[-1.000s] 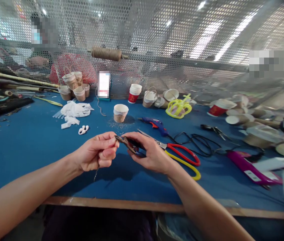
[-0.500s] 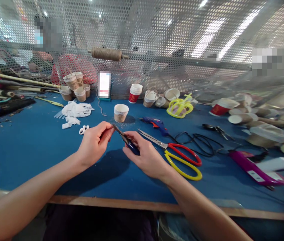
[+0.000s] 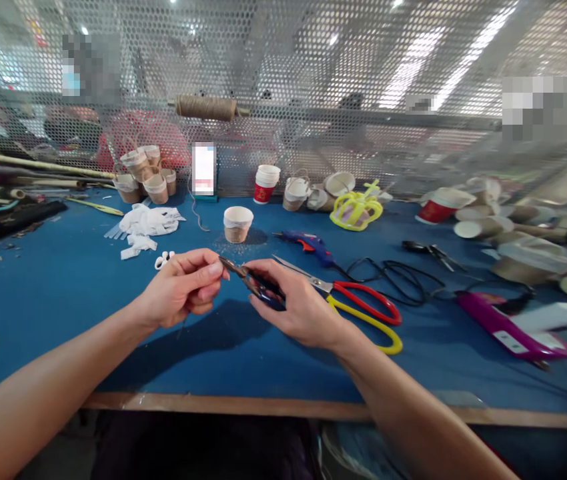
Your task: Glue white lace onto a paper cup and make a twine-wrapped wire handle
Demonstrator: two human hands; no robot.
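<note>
My right hand (image 3: 296, 303) is closed around a pair of pliers (image 3: 252, 279) with dark handles, the jaws pointing left. The pliers' tip meets the fingertips of my left hand (image 3: 181, 287). My left thumb and forefinger are pinched together there; what lies between them is too small to make out. Just behind the pliers a small brown cup (image 3: 237, 233) with a white rim stands upright. Beside my left hand lies a small white looped piece (image 3: 164, 260). Large scissors (image 3: 368, 303) with red and yellow handles lie partly behind my right hand.
A blue glue gun (image 3: 308, 245) with a black cable lies right of the cup. White cloth scraps (image 3: 149, 221), stacked small cups (image 3: 146, 173) and red paper cups (image 3: 265, 185) stand further back. A yellow basket-like frame (image 3: 356, 212) and a purple tool (image 3: 501, 327) are at right.
My left hand has turned, so its thumb and curled fingers show more. The pliers' handles look slightly more spread, and the whole view has shifted a little.
</note>
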